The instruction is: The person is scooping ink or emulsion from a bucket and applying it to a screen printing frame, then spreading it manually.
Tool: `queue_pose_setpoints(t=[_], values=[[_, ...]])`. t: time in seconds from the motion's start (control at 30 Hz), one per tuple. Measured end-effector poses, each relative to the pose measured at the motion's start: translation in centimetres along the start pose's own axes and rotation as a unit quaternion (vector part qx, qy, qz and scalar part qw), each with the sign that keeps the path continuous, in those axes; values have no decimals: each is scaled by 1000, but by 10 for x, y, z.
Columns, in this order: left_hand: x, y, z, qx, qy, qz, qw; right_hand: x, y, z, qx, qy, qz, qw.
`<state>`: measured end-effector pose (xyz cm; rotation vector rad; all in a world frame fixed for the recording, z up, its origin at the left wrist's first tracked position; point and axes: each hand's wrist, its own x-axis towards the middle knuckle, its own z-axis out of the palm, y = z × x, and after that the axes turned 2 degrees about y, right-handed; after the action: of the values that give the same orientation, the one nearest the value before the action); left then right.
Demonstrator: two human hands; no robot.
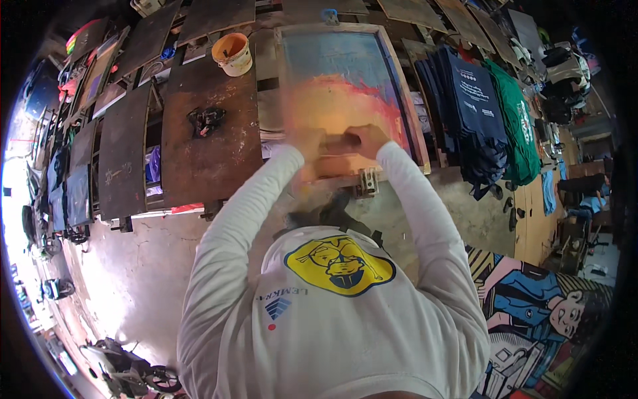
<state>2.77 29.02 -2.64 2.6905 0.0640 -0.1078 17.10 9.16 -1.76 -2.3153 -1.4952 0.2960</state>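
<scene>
A wooden-framed printing screen [332, 63], its mesh stained blue, orange and red, lies on the bench in front of me. My left hand [307, 141] and my right hand [367, 137] are over the near part of the mesh, fingers closed on the two ends of a brownish squeegee [340, 143]. The squeegee runs crosswise between them, somewhat blurred; its lower edge is hard to make out. At the screen's near edge sits a metal hinge clamp [367, 182], just below my right hand.
Left of the screen, a dark board [206, 163] carries an orange-stained bucket [232, 56] and a crumpled dark rag [207, 122]. To the right hang stacked navy fabric pieces [468, 100] and green ones [515, 126]. A motorcycle [133, 369] stands behind at the left, a painted panel [531, 312] at the right.
</scene>
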Motion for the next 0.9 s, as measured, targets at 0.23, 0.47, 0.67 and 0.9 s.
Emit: queue_pose_setpoints(t=[0.23, 0.47, 0.67, 0.9], values=[[73, -39, -9, 34, -130, -50, 990, 82, 45, 8, 20, -159, 3, 987], [78, -49, -4, 26, -11, -72, 997, 108, 52, 4, -36, -145, 33, 988], [87, -55, 6, 72, 88, -85, 990, 114, 37, -20, -44, -119, 47, 991], [79, -43, 21, 56, 251, -92, 962, 82, 22, -26, -107, 20, -16, 994]])
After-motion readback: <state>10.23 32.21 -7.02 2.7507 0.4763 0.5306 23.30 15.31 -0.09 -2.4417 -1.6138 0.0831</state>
